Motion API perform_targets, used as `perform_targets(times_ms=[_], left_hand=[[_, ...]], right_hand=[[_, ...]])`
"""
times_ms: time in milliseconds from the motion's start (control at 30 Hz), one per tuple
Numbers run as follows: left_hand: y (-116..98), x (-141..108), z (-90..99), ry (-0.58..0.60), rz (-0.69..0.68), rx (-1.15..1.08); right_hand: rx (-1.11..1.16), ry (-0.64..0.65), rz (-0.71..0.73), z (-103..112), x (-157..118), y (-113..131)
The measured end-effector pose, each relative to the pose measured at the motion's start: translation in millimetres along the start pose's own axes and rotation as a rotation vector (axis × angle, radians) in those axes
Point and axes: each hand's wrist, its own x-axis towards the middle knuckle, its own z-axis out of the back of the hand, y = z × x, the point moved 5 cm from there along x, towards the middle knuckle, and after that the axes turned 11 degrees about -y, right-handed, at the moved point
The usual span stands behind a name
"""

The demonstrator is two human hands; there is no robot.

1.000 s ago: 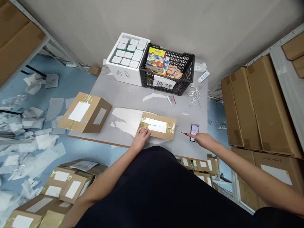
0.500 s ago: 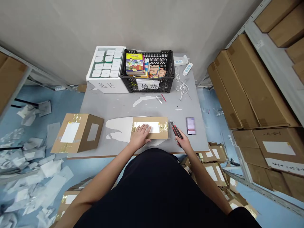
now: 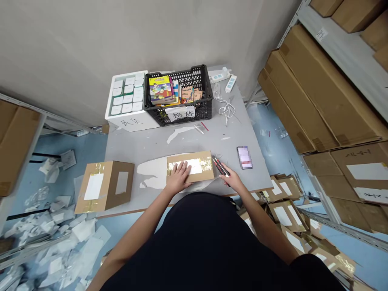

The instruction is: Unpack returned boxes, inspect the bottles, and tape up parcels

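1. Taped carton (image 3: 206,176): lies on the grey surface (image 3: 209,141), near the edge closest to my viewpoint, white label (image 3: 196,166) uppermost, glossy tape across its right end. I use this carton as the reference for every place below.
2. Left grip (image 3: 178,178): released. I have it laid over the left part of the carton's top, fingers spread and partly covering the label, without clasping anything.
3. Right grip (image 3: 233,179): clenched around a black-and-red cutter (image 3: 220,166), just right of the carton. The cutter's far end lies close by the carton's right end; from the head view I cannot tell whether the two touch. I find the blade too small to make out.
4. Phone (image 3: 244,157): flat, right of the carton and past the right grip, its screen pixelated.
5. Larger box (image 3: 104,190): left of the carton, well apart from it, pale labels on two faces.
6. White foam box (image 3: 129,123): beyond the carton, to the left, filled with white-topped packages.
7. Black crate (image 3: 206,112): beyond the carton, beside the foam box, containing books (image 3: 160,89); handwritten sign on its front.
8. White cable (image 3: 227,110): beyond the carton, to the right, loosely coiled.
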Motion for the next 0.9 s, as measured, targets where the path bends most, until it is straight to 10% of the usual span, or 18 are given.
perform_targets(times_ms=[900], left_hand=[[-7,5,-7.2,-0.045,0.047,0.003]], right_hand=[[-0.136,0.187,-0.031,12,-23,-10]])
